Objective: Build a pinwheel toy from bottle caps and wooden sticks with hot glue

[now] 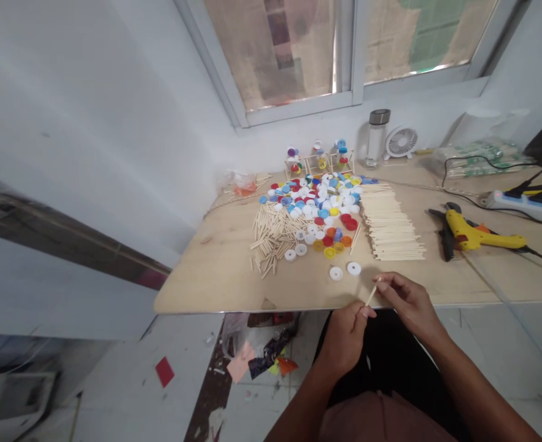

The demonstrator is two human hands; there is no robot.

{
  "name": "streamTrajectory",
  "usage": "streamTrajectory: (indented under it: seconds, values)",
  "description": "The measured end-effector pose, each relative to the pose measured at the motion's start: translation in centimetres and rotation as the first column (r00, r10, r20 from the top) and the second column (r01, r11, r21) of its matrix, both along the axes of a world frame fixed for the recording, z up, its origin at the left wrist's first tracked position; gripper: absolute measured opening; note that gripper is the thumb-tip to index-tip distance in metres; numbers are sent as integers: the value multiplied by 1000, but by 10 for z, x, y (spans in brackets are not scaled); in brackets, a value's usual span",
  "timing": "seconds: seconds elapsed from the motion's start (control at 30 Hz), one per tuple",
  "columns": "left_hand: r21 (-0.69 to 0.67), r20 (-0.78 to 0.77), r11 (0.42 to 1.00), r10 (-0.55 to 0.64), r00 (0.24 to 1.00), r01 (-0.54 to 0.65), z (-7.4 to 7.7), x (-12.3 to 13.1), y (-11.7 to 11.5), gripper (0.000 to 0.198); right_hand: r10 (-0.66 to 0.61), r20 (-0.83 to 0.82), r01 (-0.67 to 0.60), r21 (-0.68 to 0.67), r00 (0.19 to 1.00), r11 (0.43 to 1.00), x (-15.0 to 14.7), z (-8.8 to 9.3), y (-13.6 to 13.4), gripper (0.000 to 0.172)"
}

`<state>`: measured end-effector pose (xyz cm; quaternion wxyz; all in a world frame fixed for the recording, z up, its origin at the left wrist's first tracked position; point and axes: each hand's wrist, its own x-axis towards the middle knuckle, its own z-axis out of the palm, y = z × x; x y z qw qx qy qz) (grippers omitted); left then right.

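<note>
Fingers of the right hand pinch a short wooden stick at its far end; the left hand holds its near end. Its long axis slants from near-left to far-right, just over the counter edge, close to two white caps.

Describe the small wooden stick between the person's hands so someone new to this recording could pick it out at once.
Start at the near edge of the pale wooden table. Just over it, the left hand and right hand meet at a thin wooden stick. Unlike the loose pile and neat stack of sticks on the tabletop, it is held up in the air.
</note>
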<state>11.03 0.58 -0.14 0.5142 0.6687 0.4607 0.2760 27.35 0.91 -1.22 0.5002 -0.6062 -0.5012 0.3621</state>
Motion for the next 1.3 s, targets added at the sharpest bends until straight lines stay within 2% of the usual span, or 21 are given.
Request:
streamTrajectory:
  seconds: [0.1,0.17,0.3,0.37,0.43,0.53,0.63,0.7,0.77,0.83,1.0,1.2,1.23,1.3]
  values:
    - [-81,69,996,-15,997,20,0,-1,1,36,11,-28,-12,-36,1000,999,5,-1,0,38]
    - [-182,135,982,-22,991,46,-2,-2,1,38,29,-69,-34,-70,997,997,9,-4,0,41]
    - [-423,344,895,17,939,139,-9,-3,-1,46,57,-163,-77,-118,985,990,14,-5,-1,43]
    - [-484,437,852,37,899,201,-11,-3,-3,46,74,-191,-97,-113,979,989,15,-4,-2,41]
    - [-494,470,840,43,881,222,-12,-3,-4,43,95,-181,-114,-97,979,989,16,-3,-3,38]
    - [-417,373,896,13,928,155,-8,-3,-4,39,106,-119,-116,-84,987,990,15,0,-4,37]
    - [-188,160,981,-7,987,37,0,-4,-5,32,99,-54,-103,-79,994,991,14,3,-5,38]
    - [-55,36,998,3,999,-1,4,-3,-6,31,81,-9,-81,-74,997,994,13,5,-6,39]
    - [4,-41,1000,3,999,-3,5,-2,-7,32,48,39,-45,-72,998,996,12,8,-8,39]
    - [27,-80,1000,3,997,-1,4,0,-7,33,40,93,-34,-64,995,997,11,11,-11,38]
    - [53,-81,998,25,996,-21,3,2,-4,33,143,243,-133,-56,959,990,10,13,-27,32]
    - [11,-38,1000,20,999,-20,6,0,-3,32,263,269,-229,-151,927,962,20,8,-50,37]
    - [9,-37,1000,10,999,-9,6,1,-3,32,250,262,-217,-148,932,965,21,7,-51,36]
    - [14,-39,1000,-19,999,20,5,1,-4,33,144,225,-118,-122,964,985,24,6,-51,31]
